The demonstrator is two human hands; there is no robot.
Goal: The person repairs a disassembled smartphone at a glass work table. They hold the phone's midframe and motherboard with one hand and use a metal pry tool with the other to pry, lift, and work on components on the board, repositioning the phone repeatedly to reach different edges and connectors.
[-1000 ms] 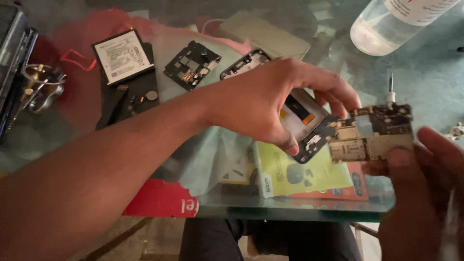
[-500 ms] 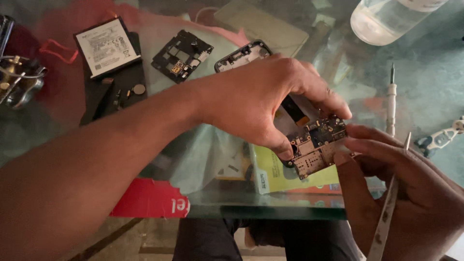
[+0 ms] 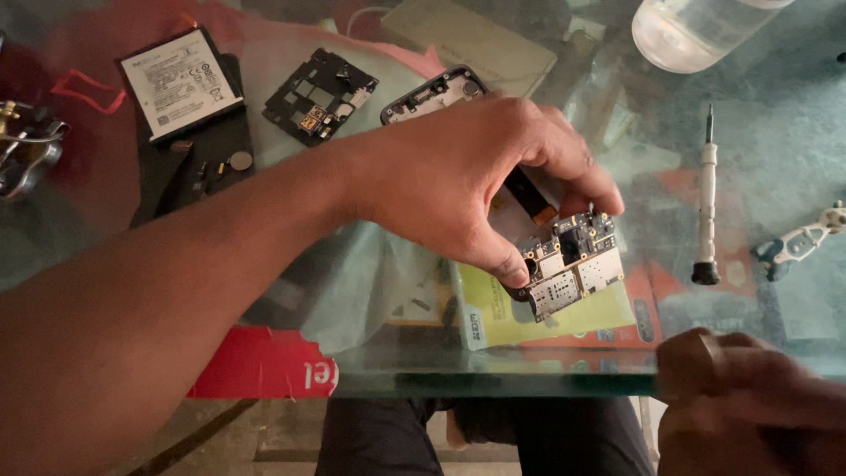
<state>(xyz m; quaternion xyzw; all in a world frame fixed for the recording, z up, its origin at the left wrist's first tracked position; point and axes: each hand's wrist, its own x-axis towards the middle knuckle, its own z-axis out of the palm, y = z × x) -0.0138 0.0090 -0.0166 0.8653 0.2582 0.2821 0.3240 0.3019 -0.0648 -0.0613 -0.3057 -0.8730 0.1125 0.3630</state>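
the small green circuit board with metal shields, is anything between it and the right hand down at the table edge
Nothing visible. The small green circuit board with metal shields is pinched by the left hand above the glass table. The right hand sits low at the near edge, with only open glass and the yellow-green card beneath it between them.

A glass-topped table (image 3: 529,383) in dim, warm light — a dull brownish floor (image 3: 264,441) shows beneath it.

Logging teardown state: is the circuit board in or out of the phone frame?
Out. The left hand pinches the circuit board by thumb and fingers above the glass table, apart from the phone frame.
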